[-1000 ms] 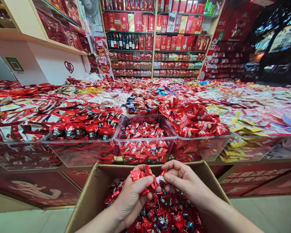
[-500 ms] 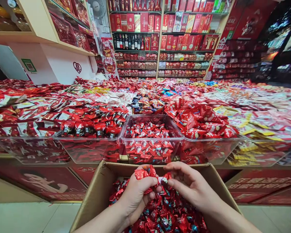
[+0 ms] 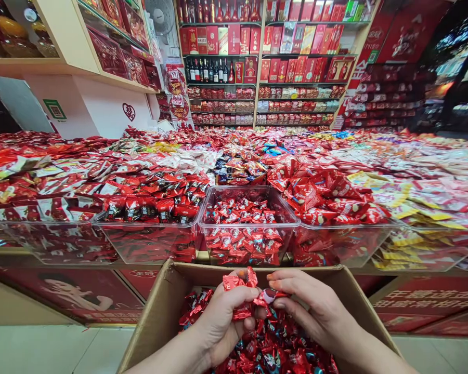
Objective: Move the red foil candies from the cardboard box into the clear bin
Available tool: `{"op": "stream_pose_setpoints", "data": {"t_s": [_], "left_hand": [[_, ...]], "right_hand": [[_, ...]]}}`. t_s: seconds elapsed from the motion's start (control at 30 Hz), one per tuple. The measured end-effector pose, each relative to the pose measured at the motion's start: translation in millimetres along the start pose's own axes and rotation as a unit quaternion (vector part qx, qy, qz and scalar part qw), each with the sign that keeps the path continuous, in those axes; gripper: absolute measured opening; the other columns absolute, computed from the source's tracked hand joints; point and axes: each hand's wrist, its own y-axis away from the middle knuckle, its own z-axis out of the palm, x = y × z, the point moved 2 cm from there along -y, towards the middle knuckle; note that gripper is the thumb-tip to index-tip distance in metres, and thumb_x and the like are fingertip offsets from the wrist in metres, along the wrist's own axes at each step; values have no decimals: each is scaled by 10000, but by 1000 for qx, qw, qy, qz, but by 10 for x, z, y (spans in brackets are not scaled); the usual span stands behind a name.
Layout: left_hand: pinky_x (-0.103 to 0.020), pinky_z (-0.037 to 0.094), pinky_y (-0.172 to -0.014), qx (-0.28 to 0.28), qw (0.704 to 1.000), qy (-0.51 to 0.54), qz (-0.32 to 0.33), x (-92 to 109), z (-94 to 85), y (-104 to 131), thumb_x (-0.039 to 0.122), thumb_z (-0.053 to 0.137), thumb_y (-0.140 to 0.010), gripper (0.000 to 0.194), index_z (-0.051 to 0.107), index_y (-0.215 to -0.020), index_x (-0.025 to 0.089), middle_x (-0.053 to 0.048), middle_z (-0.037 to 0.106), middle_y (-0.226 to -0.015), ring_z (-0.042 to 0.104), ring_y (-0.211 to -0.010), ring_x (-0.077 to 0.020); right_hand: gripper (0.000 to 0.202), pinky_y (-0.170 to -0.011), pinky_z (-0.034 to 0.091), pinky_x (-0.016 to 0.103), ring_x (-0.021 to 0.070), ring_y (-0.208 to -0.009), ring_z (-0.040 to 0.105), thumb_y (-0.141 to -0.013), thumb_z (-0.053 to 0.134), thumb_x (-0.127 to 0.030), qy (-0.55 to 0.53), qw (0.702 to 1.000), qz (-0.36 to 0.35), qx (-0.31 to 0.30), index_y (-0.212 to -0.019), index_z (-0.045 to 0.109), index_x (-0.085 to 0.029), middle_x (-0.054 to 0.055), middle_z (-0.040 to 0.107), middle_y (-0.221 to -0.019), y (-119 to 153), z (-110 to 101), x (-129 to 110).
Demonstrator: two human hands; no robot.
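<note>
My left hand (image 3: 226, 316) is closed around several red wrapped candies (image 3: 237, 283), whose crimped ends stick out above the fingers. Between the two hands is a red-wrapped candy (image 3: 268, 297) with a pale patch on its wrapper. My left thumb presses near one end of it, while the fingertips of my right hand (image 3: 312, 298) pinch its other end. Both hands are over an open cardboard box (image 3: 150, 322), which holds a heap of red candies (image 3: 273, 345) with blue bits on the wrappers.
Just beyond the box stands a clear plastic bin (image 3: 249, 226) part-filled with similar red candies. Clear bins piled with black-and-red packets (image 3: 152, 210) and larger red packets (image 3: 331, 200) flank it. Shelves of bottles and boxes (image 3: 222, 41) rise at the back.
The right fingers have come in closer around the candy's end. Both hands sit slightly farther right and lower in the picture, as the whole view has shifted a little.
</note>
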Motion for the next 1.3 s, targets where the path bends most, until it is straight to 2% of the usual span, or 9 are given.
{"op": "stream_pose_setpoints", "data": {"t_s": [0.23,0.4,0.53,0.6,0.7,0.83,1.0,1.17,1.3], "left_hand": [[-147,287,-405,25,999,-20,-3,-53,-12,-1,174,564,-654,228,472,-862,190,-1,591,-754,547,-527,-75],[-160,253,-406,26,999,-32,4,-94,-39,-16,169,554,-654,242,418,-851,205,31,560,-687,551,-522,-86],[-163,255,-414,30,999,-40,-3,-126,-57,-20,165,556,-641,282,402,-874,207,17,576,-705,551,-533,-91],[-166,255,-414,32,999,-41,-4,-132,-63,-18,162,557,-632,304,399,-887,209,21,571,-674,548,-526,-95],[-172,239,-398,30,999,-36,0,-122,-63,-9,166,563,-612,320,396,-881,211,32,555,-637,536,-499,-97],[-175,220,-386,27,999,-37,3,-93,-38,11,159,563,-593,337,389,-877,214,43,541,-617,533,-474,-98],[-174,215,-379,22,999,-42,-17,-92,-9,31,136,553,-577,349,390,-875,215,37,550,-636,545,-473,-103],[-178,258,-380,-10,999,-39,-3,-116,-52,25,167,545,-621,366,435,-969,196,-2,574,-726,571,-502,-114],[-174,281,-377,-44,999,-13,8,-102,-71,8,183,544,-645,385,464,-1022,194,-20,588,-760,584,-522,-120]], "right_hand": [[163,-717,484,254,154,-865,560,-757,524,-126,15,997,-14,70,-909,510,-184,66,591,-913,-60,-57,-69],[100,-729,465,266,146,-817,568,-748,527,-155,42,990,-42,126,-843,509,-182,54,608,-877,-658,-277,-179],[114,-667,438,243,127,-732,553,-731,490,-109,145,989,-2,25,-826,535,-154,38,607,-814,-1370,-241,-42],[108,-620,421,232,127,-676,543,-681,512,-70,177,983,6,-48,-747,558,-143,31,606,-739,-1656,-112,62],[122,-606,397,236,142,-674,531,-622,528,-25,194,976,-6,-101,-667,567,-130,42,597,-704,-1910,100,172],[65,-591,383,245,164,-678,528,-604,593,-92,205,967,3,-152,-659,585,-125,63,602,-715,-1945,257,257],[205,-413,332,204,103,-425,472,-638,618,-344,182,958,49,-215,-577,610,-148,0,551,-471,-1842,283,369],[209,-526,379,217,114,-574,510,-779,476,-286,177,976,31,-126,-722,603,-131,35,595,-649,-1912,166,292],[215,-692,389,252,133,-752,494,-832,396,-266,157,986,-41,-35,-810,561,-130,54,564,-783,-1705,-34,-52]]}}
